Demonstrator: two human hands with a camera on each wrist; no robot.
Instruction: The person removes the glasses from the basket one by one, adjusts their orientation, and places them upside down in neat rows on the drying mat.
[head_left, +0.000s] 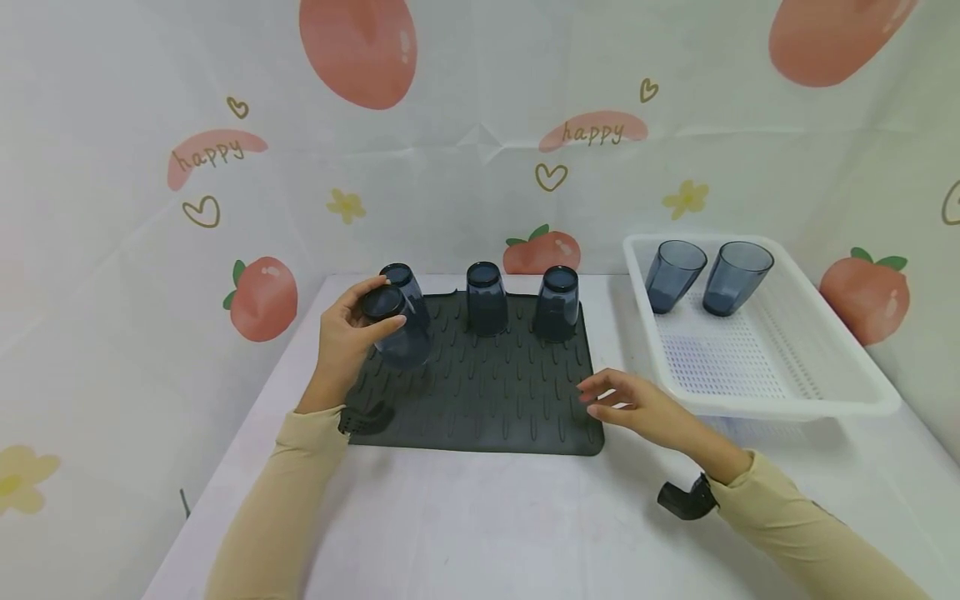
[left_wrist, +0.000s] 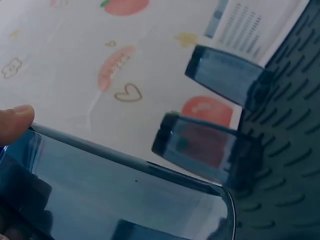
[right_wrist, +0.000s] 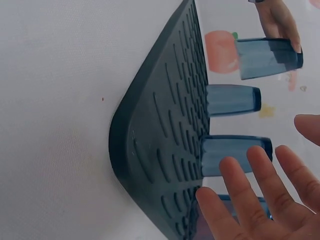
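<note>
My left hand (head_left: 345, 333) grips an upside-down blue drinking glass (head_left: 405, 343) by its base end, over the left part of the dark ridged drying mat (head_left: 480, 400). In the right wrist view the held glass (right_wrist: 265, 59) appears raised off the mat. Partly hidden behind it, another upturned glass (head_left: 411, 292) stands at the back left. Two more upturned glasses, a middle one (head_left: 487, 304) and a right one (head_left: 557, 308), stand along the mat's back edge. My right hand (head_left: 633, 406) holds nothing, fingers loosely extended by the mat's right edge.
On the right stands a white perforated basket (head_left: 810, 407). Two glasses, a left one (head_left: 672, 275) and a right one (head_left: 735, 279), lean upright at its far end. A white table (head_left: 480, 525) lies under everything, with a printed backdrop (head_left: 465, 192) behind.
</note>
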